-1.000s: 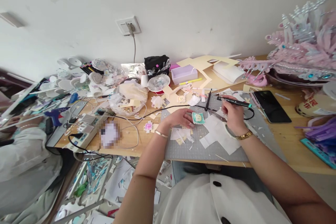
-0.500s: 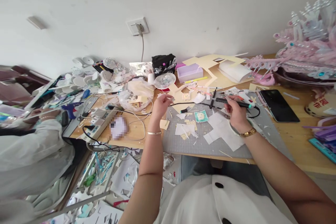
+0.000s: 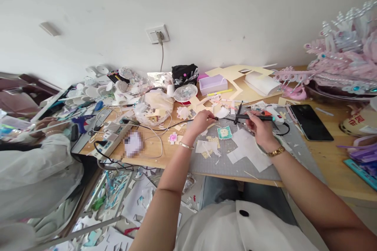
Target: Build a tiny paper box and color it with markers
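My right hand (image 3: pixel 262 130) is closed around a black marker (image 3: pixel 267 118) with a teal end, its tip side pointing left. Something metallic also shows under these fingers, too unclear to name. My left hand (image 3: pixel 202 122) is closed in a pinch, with a small black marker cap (image 3: pixel 216 119) at the fingertips, left of the marker. Between and below the hands lies a teal square piece with a pale face shape (image 3: pixel 224 133). White paper (image 3: pixel 244 150) and cream scraps are spread on the grey cutting mat (image 3: pixel 212 168).
A phone (image 3: pixel 311 122) lies at the right, near pink crowns (image 3: pixel 338 62). Behind are a lilac box (image 3: pixel 213 84) and cream card sheets (image 3: pixel 247 82). A power strip (image 3: pixel 113 137) with cables is at the left, before a co-worker's white sleeve (image 3: pixel 53 157).
My left hand has moved right and now pinches the cap that lay on the mat. A small pink piece shows where my left arm was. My right hand keeps the marker.
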Available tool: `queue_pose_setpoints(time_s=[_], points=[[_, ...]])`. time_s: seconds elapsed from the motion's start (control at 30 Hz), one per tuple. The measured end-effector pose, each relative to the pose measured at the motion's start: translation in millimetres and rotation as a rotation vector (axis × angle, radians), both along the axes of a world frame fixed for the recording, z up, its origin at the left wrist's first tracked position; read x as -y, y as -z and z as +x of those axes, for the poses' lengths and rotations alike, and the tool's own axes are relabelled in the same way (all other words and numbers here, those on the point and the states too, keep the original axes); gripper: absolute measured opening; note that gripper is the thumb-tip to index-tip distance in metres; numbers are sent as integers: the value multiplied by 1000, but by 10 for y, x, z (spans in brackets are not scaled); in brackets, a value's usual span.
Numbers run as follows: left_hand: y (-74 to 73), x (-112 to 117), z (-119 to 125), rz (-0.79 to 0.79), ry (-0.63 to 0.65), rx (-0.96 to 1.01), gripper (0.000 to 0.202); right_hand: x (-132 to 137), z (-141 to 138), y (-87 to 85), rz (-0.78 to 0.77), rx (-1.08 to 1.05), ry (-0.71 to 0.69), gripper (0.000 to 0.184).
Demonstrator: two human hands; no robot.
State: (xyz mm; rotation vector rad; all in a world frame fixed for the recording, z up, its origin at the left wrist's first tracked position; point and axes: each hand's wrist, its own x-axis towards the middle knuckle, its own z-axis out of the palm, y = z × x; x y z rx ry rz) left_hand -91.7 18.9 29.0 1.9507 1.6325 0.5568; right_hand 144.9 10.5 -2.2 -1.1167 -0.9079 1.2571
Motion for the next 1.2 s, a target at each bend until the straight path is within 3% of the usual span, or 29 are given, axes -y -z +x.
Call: queue_pose_setpoints(time_s=[0.17,0.37,0.67,0.8,0.93,1.2], points=[[106,-14,241,71,56,201,13,24,-13,-25,37,-1,-3,34],[321,-25,297,108,16,293,17,22,-10,-39,37,-17,12,30],[365,16,348,279,92,242,20,31,-19,-47,2,-58,0,35],[426,37,378,367,181,239,19,42,-40,-53,-64,-102,-64,39],[505,46,386,469,185,237,18,58,-75,-67,-131,-171,-133,44],[494,96,381,544,254,181,23,108,-92,-66,-62,-163,-197,42]])
